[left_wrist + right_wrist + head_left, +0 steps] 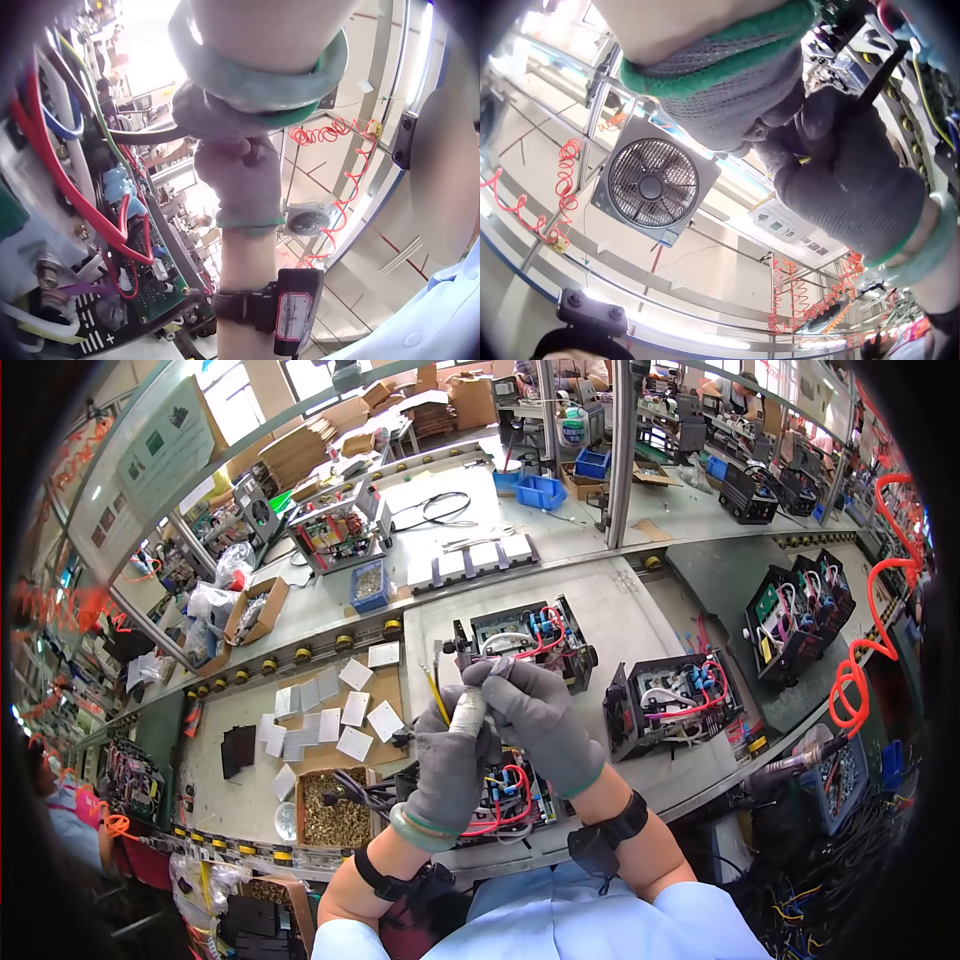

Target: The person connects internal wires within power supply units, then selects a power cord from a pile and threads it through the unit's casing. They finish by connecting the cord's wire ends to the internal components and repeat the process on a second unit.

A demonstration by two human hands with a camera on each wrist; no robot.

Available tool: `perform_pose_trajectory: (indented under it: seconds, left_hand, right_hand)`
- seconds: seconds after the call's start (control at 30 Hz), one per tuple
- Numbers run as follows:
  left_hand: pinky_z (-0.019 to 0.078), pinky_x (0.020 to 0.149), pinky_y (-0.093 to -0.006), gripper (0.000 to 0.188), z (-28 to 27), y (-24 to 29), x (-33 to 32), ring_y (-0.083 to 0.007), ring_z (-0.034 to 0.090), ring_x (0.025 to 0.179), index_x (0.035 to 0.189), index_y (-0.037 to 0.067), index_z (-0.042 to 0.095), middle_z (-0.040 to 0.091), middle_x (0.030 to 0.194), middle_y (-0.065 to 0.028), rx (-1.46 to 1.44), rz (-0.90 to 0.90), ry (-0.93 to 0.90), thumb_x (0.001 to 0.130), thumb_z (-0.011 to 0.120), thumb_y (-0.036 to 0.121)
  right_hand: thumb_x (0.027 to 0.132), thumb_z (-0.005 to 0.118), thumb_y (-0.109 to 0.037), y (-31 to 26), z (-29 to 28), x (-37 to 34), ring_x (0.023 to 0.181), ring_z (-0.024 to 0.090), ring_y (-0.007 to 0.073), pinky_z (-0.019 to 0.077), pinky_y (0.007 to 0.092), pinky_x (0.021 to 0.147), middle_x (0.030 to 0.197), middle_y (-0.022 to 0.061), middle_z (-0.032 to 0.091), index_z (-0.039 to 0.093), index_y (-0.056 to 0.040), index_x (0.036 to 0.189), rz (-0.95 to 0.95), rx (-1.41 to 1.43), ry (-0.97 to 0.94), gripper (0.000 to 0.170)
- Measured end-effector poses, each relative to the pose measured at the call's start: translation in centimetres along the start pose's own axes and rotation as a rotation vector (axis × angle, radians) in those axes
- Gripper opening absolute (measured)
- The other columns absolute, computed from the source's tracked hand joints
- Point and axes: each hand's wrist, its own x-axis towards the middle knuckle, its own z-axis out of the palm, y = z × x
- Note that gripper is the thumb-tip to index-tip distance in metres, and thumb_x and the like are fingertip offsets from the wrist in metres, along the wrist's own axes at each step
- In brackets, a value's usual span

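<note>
Both hands wear grey knit gloves and meet in front of the body, over the bench. The left hand (445, 770) grips a black cable (150, 136), and a yellow-green wire (437, 698) sticks up beside its thumb. Pale tape wraps that thumb. The right hand (550, 725) has bent fingers, its thumb and fingertips pinching at the cable's end against the left thumb; the pinched part is mostly hidden. Beneath the hands lies an open electronic unit (515, 800) with red wires. Another such unit (550, 625) stands just beyond them, and a third unit (670, 700) to the right.
White and grey flat plates (355, 708) lie at the left, near a box of small brass-coloured hardware (335, 815). A roller track (300, 657) runs behind them. A red coiled hose (850, 670) hangs at the right beside more black units (800, 615).
</note>
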Motion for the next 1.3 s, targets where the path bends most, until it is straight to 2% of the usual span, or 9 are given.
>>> perform_pose_trajectory:
  seconds: [0.27, 0.53, 0.67, 0.8, 0.87, 0.9, 1.0, 1.13, 1.3]
  left_hand:
    - [0.0317, 0.046, -0.0216, 0.015, 0.6, -1.2, -1.2, -0.0026, 0.038, 0.050, 0.091, 0.014, 0.054, 0.048, 0.065, 0.0065, 0.087, 0.000, 0.015, 0.103, 0.056, 0.023]
    - [0.0322, 0.048, -0.0217, 0.011, -0.7, -0.7, -1.3, -0.0033, 0.037, 0.052, 0.097, 0.013, 0.055, 0.046, 0.068, 0.0070, 0.033, -0.054, -0.077, 0.104, 0.053, 0.021]
    - [0.0429, 0.055, -0.0208, 0.026, -1.7, 1.7, -1.1, -0.0031, 0.051, 0.069, 0.122, 0.004, 0.057, 0.057, 0.090, 0.0002, 0.252, -0.081, -0.250, 0.104, 0.052, 0.022]
    - [0.0534, 0.067, -0.0322, 0.032, -1.3, 4.7, -0.6, -0.0164, 0.065, 0.082, 0.131, 0.000, 0.051, 0.062, 0.099, -0.0091, 0.521, 0.084, -0.400, 0.102, 0.049, 0.015]
    - [0.0475, 0.065, -0.0289, 0.029, -1.2, 5.7, -0.1, -0.0104, 0.054, 0.073, 0.128, 0.000, 0.052, 0.057, 0.085, -0.0035, 0.743, 0.541, -0.443, 0.102, 0.050, 0.013]
    - [0.0501, 0.067, -0.0362, 0.029, -1.2, 5.5, 0.6, -0.0242, 0.062, 0.075, 0.125, -0.003, 0.052, 0.063, 0.088, -0.0137, 0.850, 0.842, -0.407, 0.099, 0.051, 0.009]
    - [0.0515, 0.070, -0.0474, 0.031, -1.2, 6.8, 1.3, -0.0423, 0.065, 0.079, 0.125, 0.000, 0.051, 0.065, 0.084, -0.0222, 1.008, 0.763, -0.450, 0.096, 0.049, 0.009]
    - [0.0502, 0.071, -0.0522, 0.030, -1.6, 7.5, 2.3, -0.0437, 0.064, 0.081, 0.122, 0.002, 0.052, 0.065, 0.081, -0.0222, 1.125, 0.722, -0.466, 0.094, 0.050, 0.010]
    - [0.0537, 0.077, -0.0417, 0.033, 0.1, 9.0, 1.6, -0.0377, 0.068, 0.087, 0.127, 0.004, 0.054, 0.068, 0.094, -0.0207, 1.415, 0.290, -0.458, 0.095, 0.052, 0.007]
  right_hand:
    - [0.091, 0.071, -0.009, 2.4, 0.7, 0.6, 0.066, 0.052, 0.0014, 0.0442, 0.0209, 0.058, 0.075, -0.0040, 0.063, 0.069, -0.0032, 0.085, -0.265, 0.031, 0.321, 0.009]
    - [0.090, 0.070, -0.007, 1.1, -0.1, 0.7, 0.071, 0.056, 0.0027, 0.0470, 0.0203, 0.062, 0.076, -0.0031, 0.063, 0.069, -0.0010, 0.089, -0.250, -0.043, 0.196, 0.006]
    - [0.088, 0.068, -0.008, -1.5, -0.8, 0.7, 0.076, 0.059, 0.0058, 0.0503, 0.0235, 0.068, 0.082, 0.0006, 0.065, 0.070, 0.0026, 0.101, -0.302, -0.341, 0.003, 0.017]
    - [0.085, 0.070, -0.007, -3.3, -0.7, 0.6, 0.071, 0.063, 0.0114, 0.0510, 0.0259, 0.066, 0.080, 0.0076, 0.064, 0.071, -0.0009, 0.108, -0.530, -0.712, -0.064, 0.024]
    - [0.085, 0.070, -0.008, -5.0, 0.2, 0.4, 0.068, 0.065, 0.0157, 0.0520, 0.0278, 0.064, 0.081, 0.0097, 0.065, 0.071, -0.0002, 0.107, -0.697, -0.901, -0.064, 0.023]
    - [0.085, 0.071, -0.009, -5.3, 0.2, 0.5, 0.068, 0.067, 0.0213, 0.0535, 0.0307, 0.063, 0.084, 0.0126, 0.067, 0.070, -0.0001, 0.108, -0.781, -0.960, -0.068, 0.025]
    - [0.083, 0.073, -0.009, -6.0, 0.5, 0.6, 0.071, 0.069, 0.0244, 0.0551, 0.0326, 0.064, 0.086, 0.0140, 0.068, 0.069, 0.0000, 0.110, -0.841, -1.070, -0.074, 0.029]
    - [0.082, 0.074, -0.009, -5.9, 0.8, 0.8, 0.073, 0.070, 0.0276, 0.0562, 0.0337, 0.065, 0.087, 0.0149, 0.069, 0.068, -0.0003, 0.111, -0.958, -1.135, -0.140, 0.031]
    - [0.084, 0.072, -0.010, -5.4, 0.6, 1.1, 0.071, 0.070, 0.0255, 0.0561, 0.0323, 0.064, 0.081, 0.0131, 0.067, 0.071, -0.0006, 0.103, -0.714, -1.091, -0.124, 0.021]
